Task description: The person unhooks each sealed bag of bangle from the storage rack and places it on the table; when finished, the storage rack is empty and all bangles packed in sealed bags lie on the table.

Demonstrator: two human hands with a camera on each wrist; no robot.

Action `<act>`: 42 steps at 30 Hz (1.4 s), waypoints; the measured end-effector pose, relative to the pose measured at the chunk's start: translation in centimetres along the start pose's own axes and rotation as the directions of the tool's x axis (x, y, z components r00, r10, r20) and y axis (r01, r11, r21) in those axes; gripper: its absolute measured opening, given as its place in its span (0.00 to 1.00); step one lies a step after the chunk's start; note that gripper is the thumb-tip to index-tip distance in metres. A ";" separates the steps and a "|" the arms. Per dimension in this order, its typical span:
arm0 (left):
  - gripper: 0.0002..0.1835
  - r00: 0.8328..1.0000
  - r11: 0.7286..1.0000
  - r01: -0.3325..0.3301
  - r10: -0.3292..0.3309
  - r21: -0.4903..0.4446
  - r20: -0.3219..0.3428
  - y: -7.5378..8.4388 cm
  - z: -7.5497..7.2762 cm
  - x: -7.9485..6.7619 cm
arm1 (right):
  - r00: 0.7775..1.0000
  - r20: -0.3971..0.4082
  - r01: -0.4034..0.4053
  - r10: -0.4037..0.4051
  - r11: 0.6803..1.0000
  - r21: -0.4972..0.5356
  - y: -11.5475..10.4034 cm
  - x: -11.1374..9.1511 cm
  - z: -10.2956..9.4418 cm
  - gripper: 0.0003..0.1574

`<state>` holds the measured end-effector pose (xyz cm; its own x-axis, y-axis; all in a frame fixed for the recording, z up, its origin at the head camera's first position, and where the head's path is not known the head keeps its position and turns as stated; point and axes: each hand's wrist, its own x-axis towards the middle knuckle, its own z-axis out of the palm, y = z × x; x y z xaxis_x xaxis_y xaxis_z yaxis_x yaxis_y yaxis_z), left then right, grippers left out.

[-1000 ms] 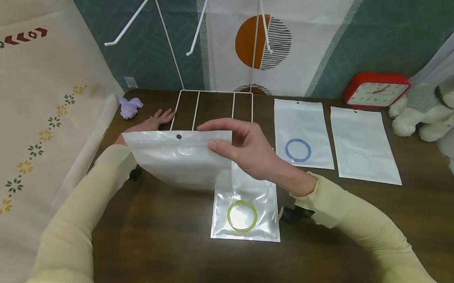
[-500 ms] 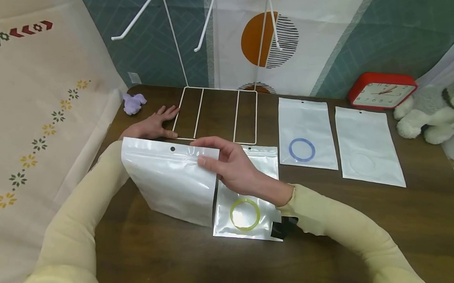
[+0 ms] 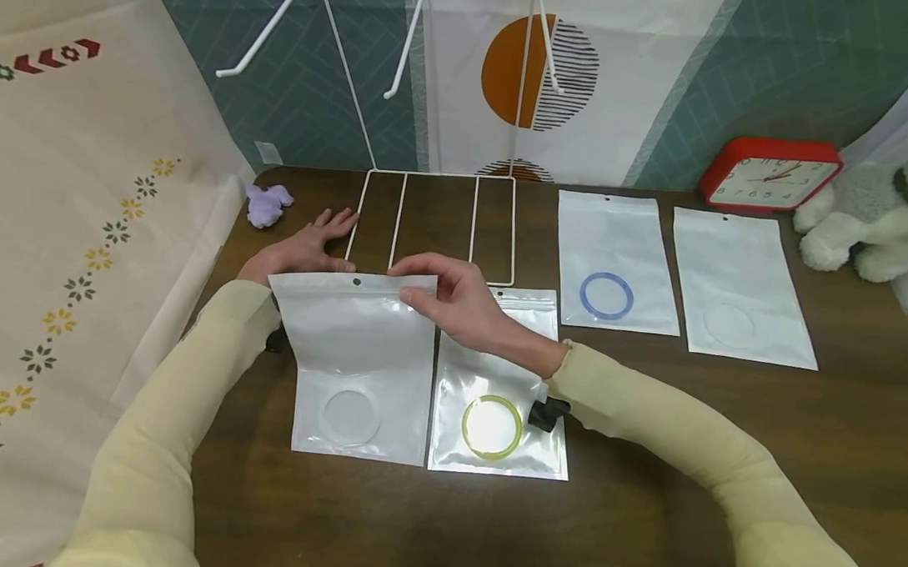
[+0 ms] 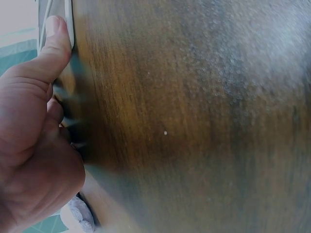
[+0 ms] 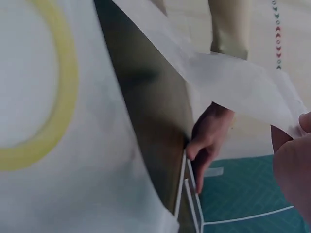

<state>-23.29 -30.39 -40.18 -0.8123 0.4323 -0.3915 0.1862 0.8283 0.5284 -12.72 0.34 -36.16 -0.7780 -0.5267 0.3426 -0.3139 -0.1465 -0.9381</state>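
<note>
With thumb and fingers my right hand [image 3: 465, 304] pinches the top right edge of a white zip pouch [image 3: 354, 337] with a pale ring on its lower front. The pouch's lower part lies on the table while its top is raised. Flat beside it is a shiny pouch [image 3: 464, 362] with a yellow ring [image 3: 492, 427], partly under my right wrist. My left hand [image 3: 298, 249] rests on the table, fingers extended, at the left side of a white wire rack's base [image 3: 512, 231]. In the left wrist view, the left thumb [image 4: 56, 36] touches the rack's wire.
Right of the rack lie a pouch with a blue ring [image 3: 610, 236] and a pouch with a pale ring [image 3: 734, 265]. Behind them stands a red clock [image 3: 773, 176] near a plush dog [image 3: 865, 219]. A purple plush [image 3: 266, 205] sits back left. White hooks [image 3: 408, 43] jut out above the rack's base.
My right hand has shifted left and lowered the pouch, so its lower part now lies left of the yellow-ring pouch. The pale ring has come into view. My left hand stays by the rack.
</note>
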 end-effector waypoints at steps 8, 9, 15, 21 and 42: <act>0.53 1.000 0.999 -0.025 0.026 0.031 -0.017 -0.2 0.1 0.1 | 0.997 -0.042 -0.063 0.061 0.997 -0.054 1.9 -0.3 0.3 0.13; 0.53 1.000 0.999 -0.025 0.025 0.032 -0.019 -0.2 0.1 0.1 | 0.996 -0.048 -0.074 0.072 0.995 -0.062 2.1 -0.3 0.3 0.13; 0.53 1.000 0.999 -0.020 0.021 0.036 -0.021 -0.3 0.2 0.2 | 0.991 -0.054 -0.128 0.124 0.988 -0.083 3.4 -0.4 0.7 0.12; 0.52 1.000 0.999 -0.008 0.009 0.042 -0.025 -0.4 0.3 0.3 | 0.989 -0.027 -0.145 0.142 0.976 -0.164 4.3 -0.1 0.7 0.12; 0.53 1.000 0.999 0.000 0.001 0.036 -0.007 -0.1 0.1 0.2 | 0.975 0.101 -0.070 0.199 0.705 -0.706 5.0 2.0 0.4 0.14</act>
<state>-23.42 -30.39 -40.39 -0.8162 0.4302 -0.3856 0.2061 0.8404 0.5013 -15.63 -1.73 -40.16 -0.7659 -0.6270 0.1425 -0.5506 0.5251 -0.6489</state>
